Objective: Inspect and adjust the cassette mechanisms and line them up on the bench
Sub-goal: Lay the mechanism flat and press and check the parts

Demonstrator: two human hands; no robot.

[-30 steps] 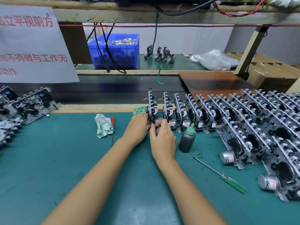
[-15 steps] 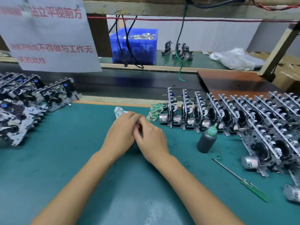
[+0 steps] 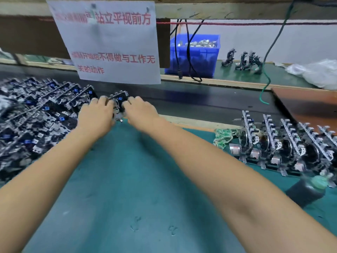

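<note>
Green matting (image 3: 127, 189) covers the workbench from the near edge to a pale wooden strip at the back, with a dark conveyor belt (image 3: 200, 101) running left to right beyond it. Above the belt hangs a white paper sign (image 3: 109, 42) with red Chinese lettering, fixed to a wooden beam. Behind the belt a blue plastic bin (image 3: 197, 57) holds small silvery parts, with black cables draped over its front.

On the left of the mat lies a blurred heap of cassette mechanisms (image 3: 36, 121), lying flat and overlapping. On the right a row of mechanisms (image 3: 284, 145) stands on edge, side by side, their flat faces turned left and right and the row running off toward the right edge of the view. A dark bottle with a green cap (image 3: 308, 190) sits just in front of that row, blurred.

Both arms reach forward to the right end of the heap. The left hand (image 3: 94, 114) and the right hand (image 3: 140, 110) have their fingers curled round either side of one cassette mechanism (image 3: 119, 103), which is at the back edge of the mat, tilted with its toothed edge farthest from the person. Its long axis seems to run left to right between the hands, though blur leaves this uncertain
</note>
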